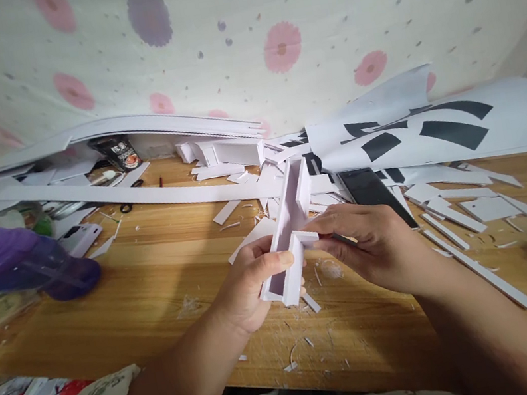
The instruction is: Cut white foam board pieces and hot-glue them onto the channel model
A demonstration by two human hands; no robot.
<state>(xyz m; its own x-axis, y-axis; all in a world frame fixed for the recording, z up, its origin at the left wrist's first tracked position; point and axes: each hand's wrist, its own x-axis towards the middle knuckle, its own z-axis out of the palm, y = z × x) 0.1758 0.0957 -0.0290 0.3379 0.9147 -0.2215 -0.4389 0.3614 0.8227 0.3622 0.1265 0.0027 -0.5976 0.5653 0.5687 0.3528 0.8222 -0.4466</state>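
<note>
A long, open-topped white channel (284, 234), which looks like foam board, is held up over the table, its far end pointing away from me. My left hand (252, 280) is wrapped round its near end, thumb on the top edge. Partway along the right wall is a break, where a short white side piece (306, 236) sticks out to the right. My right hand (362, 241) is closed at that side piece, thumb and forefinger pinching its outer end. The fingertips on the channel's underside are hidden.
White offcuts (447, 207) and thin strips lie across the table (152, 256). A black phone (374, 192) lies beyond my right hand. Curled printed sheets (448, 126) lean at the back right. A purple bottle (16, 259) lies at left, with scissors (126, 207) behind.
</note>
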